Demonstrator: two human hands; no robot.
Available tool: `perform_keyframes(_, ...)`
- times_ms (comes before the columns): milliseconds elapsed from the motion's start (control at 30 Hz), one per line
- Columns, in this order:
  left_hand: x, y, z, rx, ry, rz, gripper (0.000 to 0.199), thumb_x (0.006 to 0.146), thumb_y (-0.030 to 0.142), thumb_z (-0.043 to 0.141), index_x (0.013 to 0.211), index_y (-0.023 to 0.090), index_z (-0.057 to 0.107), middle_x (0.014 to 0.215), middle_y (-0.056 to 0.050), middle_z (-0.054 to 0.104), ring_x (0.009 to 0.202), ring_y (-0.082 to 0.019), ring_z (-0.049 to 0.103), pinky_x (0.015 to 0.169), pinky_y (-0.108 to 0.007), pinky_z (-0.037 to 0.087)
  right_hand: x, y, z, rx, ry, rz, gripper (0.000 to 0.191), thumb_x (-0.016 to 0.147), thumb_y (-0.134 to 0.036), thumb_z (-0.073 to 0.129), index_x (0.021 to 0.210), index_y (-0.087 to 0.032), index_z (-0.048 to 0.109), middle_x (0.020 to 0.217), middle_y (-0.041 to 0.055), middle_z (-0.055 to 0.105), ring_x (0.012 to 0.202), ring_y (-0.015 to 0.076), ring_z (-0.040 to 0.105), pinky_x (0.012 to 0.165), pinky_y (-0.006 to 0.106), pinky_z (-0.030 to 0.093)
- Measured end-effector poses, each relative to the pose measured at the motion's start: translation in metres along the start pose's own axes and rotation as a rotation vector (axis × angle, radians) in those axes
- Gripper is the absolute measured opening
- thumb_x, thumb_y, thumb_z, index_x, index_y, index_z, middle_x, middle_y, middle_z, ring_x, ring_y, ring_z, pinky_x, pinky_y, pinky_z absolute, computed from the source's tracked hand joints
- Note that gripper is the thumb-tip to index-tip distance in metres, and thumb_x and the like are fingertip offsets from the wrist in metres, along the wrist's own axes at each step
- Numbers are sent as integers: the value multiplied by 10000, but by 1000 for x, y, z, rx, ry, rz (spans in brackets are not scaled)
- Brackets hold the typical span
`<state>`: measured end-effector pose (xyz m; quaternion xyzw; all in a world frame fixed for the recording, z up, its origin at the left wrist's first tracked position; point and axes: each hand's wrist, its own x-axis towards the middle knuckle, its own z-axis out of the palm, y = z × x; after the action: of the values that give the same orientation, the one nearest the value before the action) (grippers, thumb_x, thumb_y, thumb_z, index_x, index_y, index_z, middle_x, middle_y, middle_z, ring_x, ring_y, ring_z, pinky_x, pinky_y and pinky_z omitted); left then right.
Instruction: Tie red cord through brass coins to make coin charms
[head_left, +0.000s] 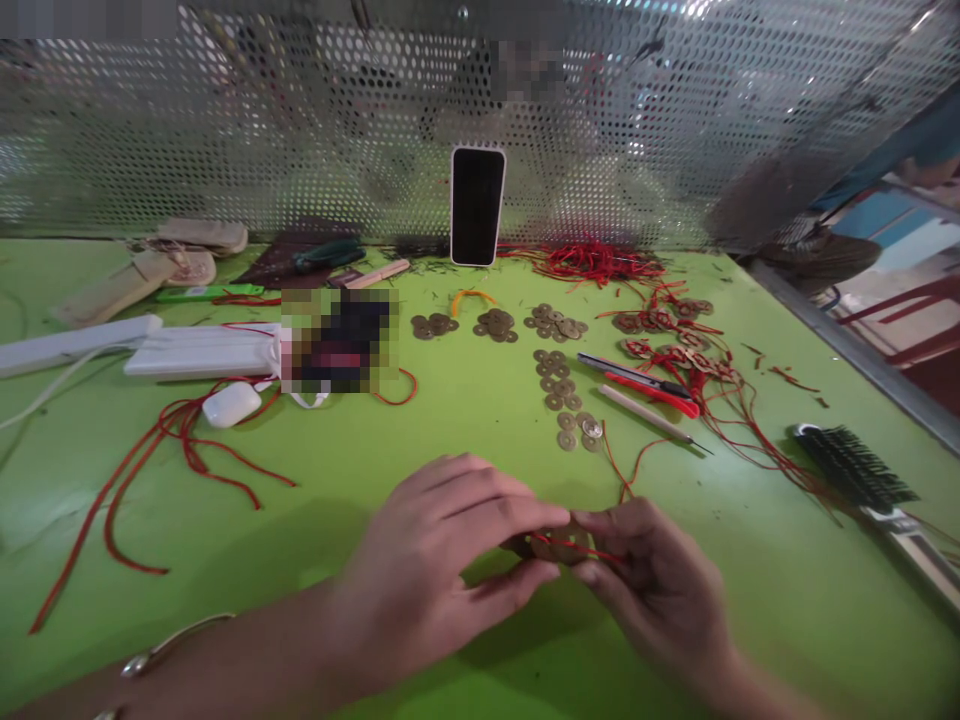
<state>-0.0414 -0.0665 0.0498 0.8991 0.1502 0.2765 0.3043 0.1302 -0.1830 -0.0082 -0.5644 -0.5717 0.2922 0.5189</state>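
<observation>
Between my two hands are brass-coloured coins (564, 546) with red cord running across them. My left hand (450, 560) is closed, pinching the coins' left side between thumb and fingers. On the right side, the thumb and fingers of my right hand (656, 575) grip the coins and the cord. A loose red cord (630, 475) rises from behind the right hand onto the table. Just beyond the hands lie several loose coins with holes (567, 421), in small groups. My fingers partly hide the held coins.
Right of the coins lie a red utility knife (652, 388), an awl-like tool (652, 417), corded coin pieces (690, 350) and a hairbrush (862, 475). A phone (478, 205) stands against the perforated metal panel (337, 130). Left are red cords (187, 440), an earbud case (232, 404) and white power strips (202, 352).
</observation>
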Motion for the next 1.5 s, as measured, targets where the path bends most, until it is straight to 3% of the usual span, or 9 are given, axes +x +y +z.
perform_keyframes(167,0,-2,0,35,-2,-26,180,802,238,647,964,177,594,859,0,672,793,-140,588,712,-256,459,2,3,-3,-49,-41,19,137,852,-288,583,950,-201,545,541,-56,392,406,76,375,354,174,314)
perform_keyframes(300,0,-15,4,103,-119,-68,222,793,245,658,998,181,601,939,-8,674,879,-169,586,776,-307,465,12,4,-9,-135,-135,97,126,871,-293,555,930,-184,535,504,-82,353,373,60,310,339,175,221)
perform_keyframes(433,-3,-31,12,155,-252,-182,320,774,237,678,1073,165,590,1013,-37,658,944,-190,579,808,-351,476,22,6,-15,-188,-284,224,155,885,-321,528,938,-176,547,523,-52,478,397,73,404,367,180,274)
perform_keyframes(533,-5,-36,17,152,-283,-210,305,777,236,672,1065,165,600,998,-35,663,933,-189,585,801,-358,483,24,8,-16,-186,-307,243,144,892,-313,521,945,-181,544,544,-44,505,412,74,419,377,180,284)
perform_keyframes(767,-6,-30,14,69,-158,-215,313,777,248,676,1070,173,597,974,-18,683,895,-175,602,786,-338,490,21,7,-15,-128,-199,211,152,876,-313,537,917,-166,533,523,-80,328,398,55,295,361,189,181)
perform_keyframes(1000,-1,-30,7,-2,-80,-34,296,821,199,625,1112,172,578,969,-13,703,854,-130,629,781,-289,496,20,4,-17,-17,-152,316,197,865,-365,544,917,-177,517,579,-40,447,419,64,316,374,192,212)
perform_keyframes(1167,-2,-25,10,-28,-89,-90,369,785,306,666,1116,173,575,957,-24,701,852,-147,626,791,-314,495,18,4,-14,19,-180,337,200,859,-375,553,910,-185,517,578,-40,453,423,68,330,375,188,221)
perform_keyframes(1300,-3,-23,11,-62,-68,-133,227,784,260,670,986,163,636,884,-17,704,790,-143,613,706,-279,495,14,7,-11,-18,-183,306,192,864,-362,547,924,-184,510,563,-47,444,412,67,335,373,190,219)
perform_keyframes(1500,-5,-22,10,-37,-72,-156,215,773,234,679,965,155,628,878,-17,691,797,-143,600,728,-281,483,11,10,-8,-29,-176,245,182,866,-348,550,917,-176,513,527,-73,368,391,60,307,358,190,192)
